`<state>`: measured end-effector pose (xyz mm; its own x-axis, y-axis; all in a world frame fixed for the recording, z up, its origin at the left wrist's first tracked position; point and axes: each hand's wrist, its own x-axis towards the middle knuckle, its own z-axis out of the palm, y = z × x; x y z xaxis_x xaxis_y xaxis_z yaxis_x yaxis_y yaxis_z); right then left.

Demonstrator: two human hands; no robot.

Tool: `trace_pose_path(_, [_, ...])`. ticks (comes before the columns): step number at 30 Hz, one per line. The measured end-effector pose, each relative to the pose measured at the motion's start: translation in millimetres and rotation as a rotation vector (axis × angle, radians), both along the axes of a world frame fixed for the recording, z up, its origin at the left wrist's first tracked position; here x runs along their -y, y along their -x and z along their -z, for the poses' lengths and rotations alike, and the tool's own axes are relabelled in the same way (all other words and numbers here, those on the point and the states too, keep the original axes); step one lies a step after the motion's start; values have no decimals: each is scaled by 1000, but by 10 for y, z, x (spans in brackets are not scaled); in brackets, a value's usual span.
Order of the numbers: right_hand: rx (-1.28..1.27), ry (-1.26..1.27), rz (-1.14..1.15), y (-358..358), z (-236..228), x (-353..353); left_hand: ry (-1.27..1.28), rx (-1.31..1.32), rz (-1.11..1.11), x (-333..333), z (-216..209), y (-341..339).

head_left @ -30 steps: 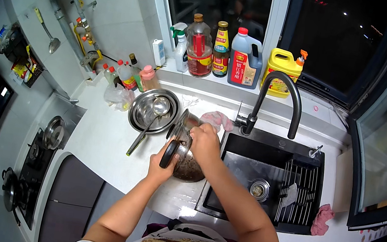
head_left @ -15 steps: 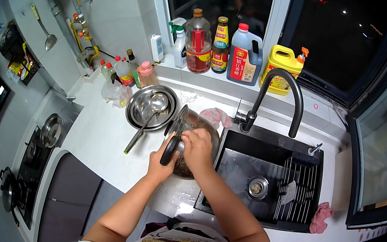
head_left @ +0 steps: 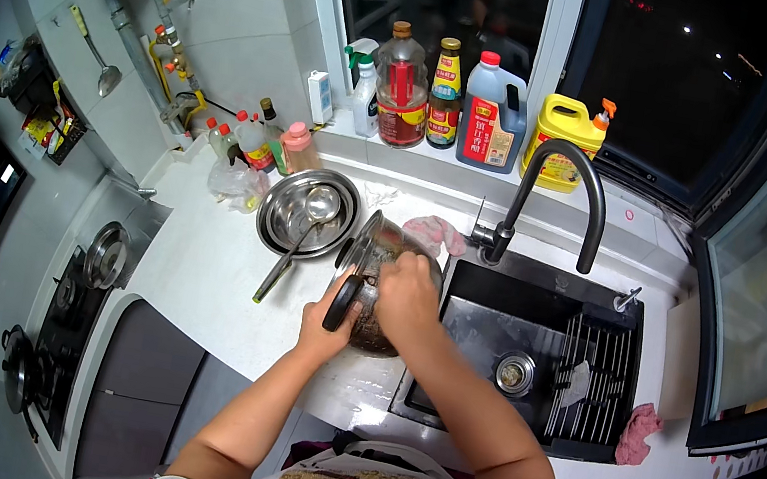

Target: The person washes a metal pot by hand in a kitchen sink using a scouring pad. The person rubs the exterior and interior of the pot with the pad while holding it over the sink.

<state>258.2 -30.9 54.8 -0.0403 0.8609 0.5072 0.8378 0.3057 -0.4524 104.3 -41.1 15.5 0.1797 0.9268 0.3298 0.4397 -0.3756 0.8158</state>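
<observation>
The tilted steel pot [head_left: 372, 338] stays between the left hand [head_left: 323, 327], still clamped on it at the black handle [head_left: 343, 303], and the right hand [head_left: 409, 296], which sits slightly farther from the left than half a second ago, its fingers bunched together, whether around anything I cannot tell.

We hold a tipped steel pot [head_left: 376, 335] over the white counter [head_left: 186, 253].
Our left hand [head_left: 326, 325] grips it at a black side handle [head_left: 343, 303]; our right hand [head_left: 408, 296], fingers bunched, is against its stained body. Left of it, a ladle [head_left: 322, 204] lies in nested steel bowls [head_left: 273, 214]; right, a black faucet [head_left: 593, 218] arches over a black sink [head_left: 477, 333].
</observation>
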Motion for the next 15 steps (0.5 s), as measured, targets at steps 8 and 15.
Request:
trace_pose_path(8, [-70,-140,-64,-26,204,105,49,-20,-14,-2,36,17])
trace_pose_path(15, [-212,-216,-197,-38,134,-21,-21,-7,9,-22,67,15])
